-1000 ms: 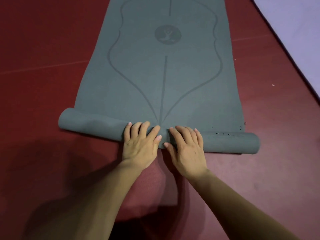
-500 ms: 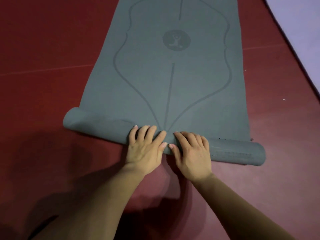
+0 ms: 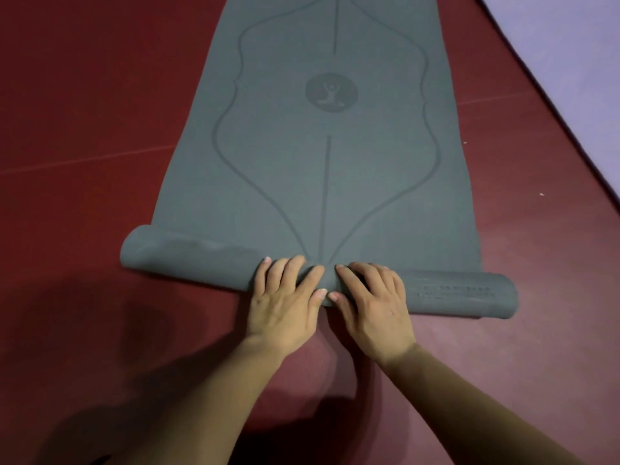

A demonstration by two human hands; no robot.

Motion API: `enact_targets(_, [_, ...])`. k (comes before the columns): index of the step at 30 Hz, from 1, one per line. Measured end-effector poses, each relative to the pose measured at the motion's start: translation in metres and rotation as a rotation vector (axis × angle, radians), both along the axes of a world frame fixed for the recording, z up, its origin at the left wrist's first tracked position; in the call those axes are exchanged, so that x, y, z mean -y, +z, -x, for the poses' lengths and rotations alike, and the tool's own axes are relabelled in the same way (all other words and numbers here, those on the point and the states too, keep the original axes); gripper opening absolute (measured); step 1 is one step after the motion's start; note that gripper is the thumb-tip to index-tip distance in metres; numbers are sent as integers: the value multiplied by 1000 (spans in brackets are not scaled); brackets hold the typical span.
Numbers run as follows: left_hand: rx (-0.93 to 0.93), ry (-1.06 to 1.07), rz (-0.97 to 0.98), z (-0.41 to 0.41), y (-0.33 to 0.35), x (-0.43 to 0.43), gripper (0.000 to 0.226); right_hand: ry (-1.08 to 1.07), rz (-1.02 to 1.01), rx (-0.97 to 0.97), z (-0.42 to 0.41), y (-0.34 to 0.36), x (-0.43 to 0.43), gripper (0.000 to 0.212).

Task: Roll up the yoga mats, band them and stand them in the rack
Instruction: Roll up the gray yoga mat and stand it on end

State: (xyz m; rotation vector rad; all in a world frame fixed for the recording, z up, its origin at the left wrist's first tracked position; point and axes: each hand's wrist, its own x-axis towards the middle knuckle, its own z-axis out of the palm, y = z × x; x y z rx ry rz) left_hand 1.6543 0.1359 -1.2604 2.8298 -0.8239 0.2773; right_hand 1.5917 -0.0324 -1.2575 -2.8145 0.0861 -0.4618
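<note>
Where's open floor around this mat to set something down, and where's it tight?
Bare red floor lies left of the yoga mat, and in a strip between its right edge and the lilac surface. More lies nearer, beside the right end of the roll. Crowded mid-roll, where left hand and right hand press side by side.

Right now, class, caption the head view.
Left hand and right hand press the rolled end of a grey yoga mat on red floor.

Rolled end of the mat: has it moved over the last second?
Yes, slightly. The roll has crept forward, away from the person, nearer the floor seam at left. The left hand and right hand press on its middle.
</note>
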Motion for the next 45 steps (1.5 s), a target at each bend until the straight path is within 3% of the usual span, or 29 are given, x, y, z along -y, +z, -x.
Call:
enact_targets(13, [52, 33, 34, -14, -1, 8, 41, 25, -34, -41, -20, 3, 9, 41])
enact_targets(22, [14, 85, 73, -27, 2, 18, 35, -51, -7, -67, -12, 2, 6, 53])
enact_targets(31, [51, 22, 44, -34, -4, 15, 42, -37, 5, -71, -38, 4, 18, 47])
enact_targets(38, [-23, 64, -22, -59, 9, 31, 43, -60, 27, -13, -38, 3, 6, 41])
enact_targets(45, [75, 25, 69, -56, -6, 19, 43, -49, -20, -46, -59, 6, 17, 39])
